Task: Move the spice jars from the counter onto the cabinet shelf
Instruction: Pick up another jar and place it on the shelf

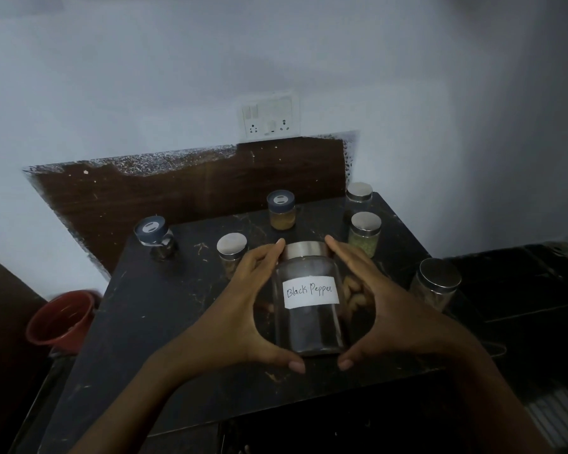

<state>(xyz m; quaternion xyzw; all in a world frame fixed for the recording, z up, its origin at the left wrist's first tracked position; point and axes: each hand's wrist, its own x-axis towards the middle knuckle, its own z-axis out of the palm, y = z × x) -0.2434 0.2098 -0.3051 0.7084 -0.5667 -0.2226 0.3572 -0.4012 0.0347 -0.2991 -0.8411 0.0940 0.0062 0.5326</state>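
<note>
A large clear glass jar point(309, 326), steel-lidded and bearing a white "Black Pepper" label, sits near the front middle of the dark, scuffed stone bench point(164, 309). Taking this jar as the centre of the dial, the left hand point(240, 306) clasps it from 9 o'clock and the right hand point(387, 309) from 3 o'clock. Both hands are curled round the glass, with fingers reaching up behind toward the lid and thumbs meeting under the base at 6 o'clock. Whether the base rests on the bench or is just clear of it cannot be told.

The jar's long axis stands upright, with the lid toward 12 o'clock, and neither hand is nearer than the other. The grip is even on both sides, so the lift will likely go straight up along that axis.

Smaller jars ring it: a blue-lidded jar of yellow powder point(281, 211) at 12 o'clock, a steel-lidded jar of green grains point(365, 237) at 1 o'clock, a steel-lidded jar of pale contents point(436, 286) at 3 o'clock, and a dark blue-lidded jar point(153, 239) at 10 o'clock. The nearest, a small steel-lidded jar point(232, 249), stands just behind the left fingers. The cabinet shelf is not in view, so the carry's direction cannot be judged.
</note>
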